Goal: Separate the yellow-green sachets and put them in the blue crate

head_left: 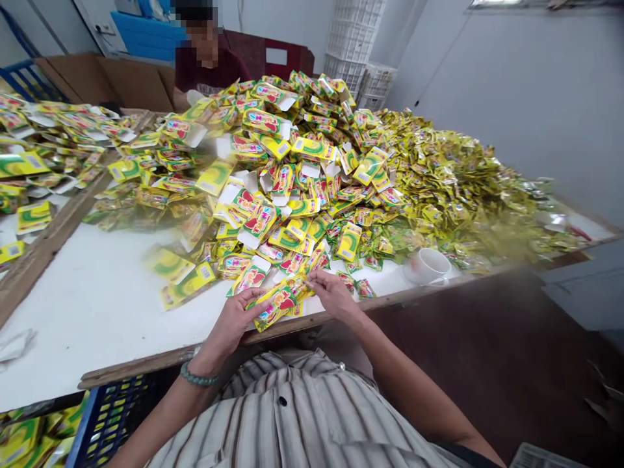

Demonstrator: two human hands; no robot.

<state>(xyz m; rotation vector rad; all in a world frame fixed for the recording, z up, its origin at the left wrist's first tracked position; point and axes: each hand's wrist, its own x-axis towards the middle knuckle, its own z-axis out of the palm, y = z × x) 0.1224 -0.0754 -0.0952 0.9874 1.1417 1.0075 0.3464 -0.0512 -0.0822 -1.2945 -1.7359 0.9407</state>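
Since the heap of yellow packets [316,162] crowds most of the white surface [97,305], the bundle of sachets [277,302] sits at its near edge, left hand [234,322] closed under one end, right hand [334,296] pinching the other, seemingly so none slips.

Yellow, red and green sachets [277,302], white cup [429,265], white table [97,305], grey-striped shirt [292,422].

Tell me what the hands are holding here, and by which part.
Both hold one bundle of yellow sachets at the near edge of the table: the left hand grips its lower left end, the right hand pinches its upper right end.
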